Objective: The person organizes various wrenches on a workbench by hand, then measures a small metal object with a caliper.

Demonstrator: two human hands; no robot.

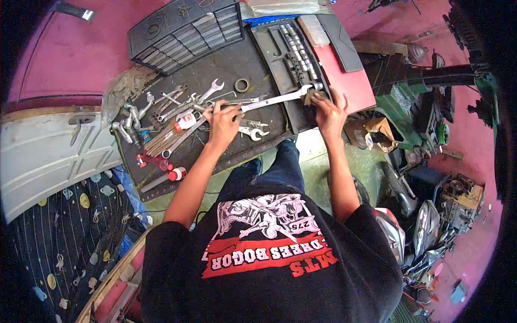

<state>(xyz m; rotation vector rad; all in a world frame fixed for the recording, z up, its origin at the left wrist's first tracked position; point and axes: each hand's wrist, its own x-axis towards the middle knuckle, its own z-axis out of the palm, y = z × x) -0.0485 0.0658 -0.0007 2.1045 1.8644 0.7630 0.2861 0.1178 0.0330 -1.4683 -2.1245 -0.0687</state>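
Our left hand (223, 123) is closed around one end of a long wrench (274, 100), fingers curled over the shaft, while our right hand (328, 112) presses a rag (311, 97) against the wrench's other end, fingers bent down over the cloth. The wrench lies nearly level between the two hands, above the dark mat (253, 70) and the edge of the socket case (293, 48). Just below it on the mat rests a smaller wrench (252, 132), and to the left sits a loose heap of spanners (172, 105) with a small white bottle (186, 123) among them. We judge the main risk to be a slip: if the shaft is oily, the left grip could let go and the wrench would drop onto the tools below, scattering them or knocking the bottle. The rag could also catch on the wrench's head and pull free of our fingers.
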